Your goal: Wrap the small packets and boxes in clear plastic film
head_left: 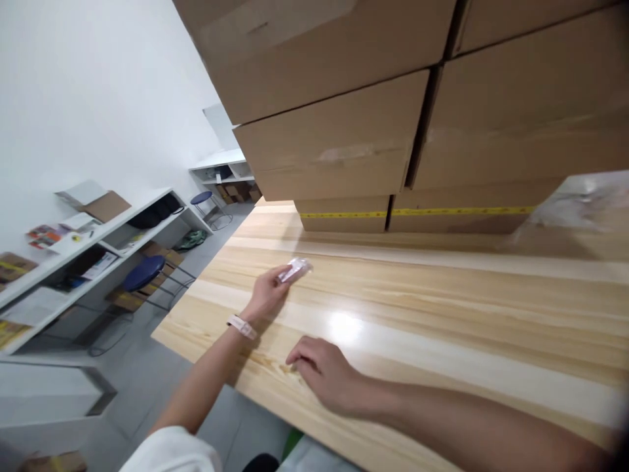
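Observation:
My left hand (268,292) reaches out over the wooden table and grips a small clear plastic packet (295,270) with something pale pinkish inside; its contents are too blurred to name. A light band (242,326) circles the left wrist. Closer to me, my right hand (324,373) is held just over or on the tabletop (422,314), fingers curled in and pressed together. Whether anything lies between those fingers is hidden.
Stacked cardboard boxes (334,151) fill the table's far side, and a clear plastic bag (580,210) lies at the right. Beyond the table's left edge stand a blue stool (145,272) and a white shelf unit (142,203) with papers and boxes.

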`<state>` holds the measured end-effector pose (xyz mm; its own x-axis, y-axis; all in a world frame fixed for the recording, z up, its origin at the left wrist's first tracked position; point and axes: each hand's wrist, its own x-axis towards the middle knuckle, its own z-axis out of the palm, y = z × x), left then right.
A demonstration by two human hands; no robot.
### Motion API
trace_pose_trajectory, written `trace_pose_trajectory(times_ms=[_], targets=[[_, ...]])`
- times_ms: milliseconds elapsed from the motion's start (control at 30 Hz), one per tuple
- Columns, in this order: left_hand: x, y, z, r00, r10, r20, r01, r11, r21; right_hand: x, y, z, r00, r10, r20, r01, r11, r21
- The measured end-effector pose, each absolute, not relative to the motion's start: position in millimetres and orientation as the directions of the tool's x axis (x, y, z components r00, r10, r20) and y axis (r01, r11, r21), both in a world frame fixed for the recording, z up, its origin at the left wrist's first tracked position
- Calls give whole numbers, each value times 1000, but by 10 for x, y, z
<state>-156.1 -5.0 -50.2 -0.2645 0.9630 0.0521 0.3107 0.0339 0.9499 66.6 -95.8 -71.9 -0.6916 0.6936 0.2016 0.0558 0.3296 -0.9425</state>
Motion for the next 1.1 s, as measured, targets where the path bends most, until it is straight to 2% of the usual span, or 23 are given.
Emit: trace_pose_trajectory(times_ms=[33, 100, 167, 267, 367, 433, 533, 633, 767, 967, 1033, 1100], targets=[[-1384, -119, -496, -236, 971, 48, 334, 35, 942, 720, -917, -710, -705, 678, 206, 40, 328, -944], [-1019, -173, -457, -152, 988, -12, 217, 45, 975, 904, -826, -718, -693, 688, 218, 29, 329, -944], [-666, -152, -398, -7, 990, -144, -42, 144, 989, 1187, -748, -753, -610, 769, 192, 60, 286, -956], [-214, -101, -340, 258, 932, -254, -366, 337, 867, 1715, -683, -807, -354, 932, 75, 41, 95, -995], [93, -135, -384, 420, 853, -309, -441, 489, 753, 2158, -646, -802, -39, 999, -1, -104, -5, -995], [200, -205, -447, 467, 805, -365, -411, 563, 717, 2316, -614, -763, 63, 998, -9, -181, 3, -983], [231, -317, -507, 487, 779, -396, -343, 587, 733, 2353, -566, -693, 15, 1000, -15, -223, -12, -975], [191, -370, -495, 426, 827, -367, -331, 520, 787, 2279, -558, -654, -76, 997, -25, -213, -41, -976], [170, -394, -445, 300, 897, -324, -402, 427, 810, 2194, -644, -657, -85, 995, -56, -253, -76, -964], [220, -525, -461, 267, 916, -301, -358, 384, 851, 2143, -771, -634, -224, 957, 183, -101, 164, -981], [236, -569, -466, 280, 915, -289, -317, 373, 872, 2145, -758, -613, -232, 965, 126, -155, 92, -984], [245, -601, -456, 311, 901, -301, -263, 386, 884, 2152, -720, -606, -211, 977, 10, -268, -49, -962]])
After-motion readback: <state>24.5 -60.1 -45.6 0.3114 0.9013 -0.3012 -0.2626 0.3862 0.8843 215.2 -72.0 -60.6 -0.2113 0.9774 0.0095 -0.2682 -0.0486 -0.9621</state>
